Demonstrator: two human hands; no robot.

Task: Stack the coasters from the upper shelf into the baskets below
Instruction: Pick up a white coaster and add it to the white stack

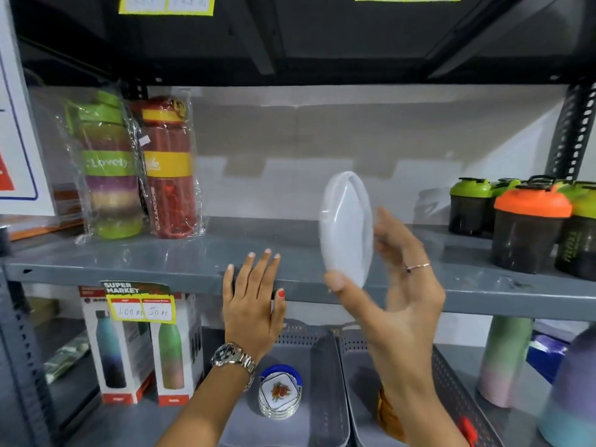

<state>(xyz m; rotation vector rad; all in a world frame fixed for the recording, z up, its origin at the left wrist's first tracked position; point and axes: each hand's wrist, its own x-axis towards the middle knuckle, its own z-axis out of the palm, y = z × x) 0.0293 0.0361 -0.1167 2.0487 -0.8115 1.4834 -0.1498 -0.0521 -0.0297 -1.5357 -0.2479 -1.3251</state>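
A white round coaster [346, 229], turned on edge and blurred, sits pinched in the right hand [400, 295] between thumb and fingers, above the grey upper shelf [161, 256]. The left hand [254, 301] lies open and flat against the shelf's front edge. Below, a coaster stack [280, 395] rests in the left grey basket [325, 366], beside the right basket [451, 382].

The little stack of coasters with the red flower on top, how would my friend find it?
Look under the grey shelf at the two grey baskets. The stack of coasters sits in the left basket, just right of the left hand's watch. It is the only white, square-cornered pile with a red picture on top and a blue rim behind it.
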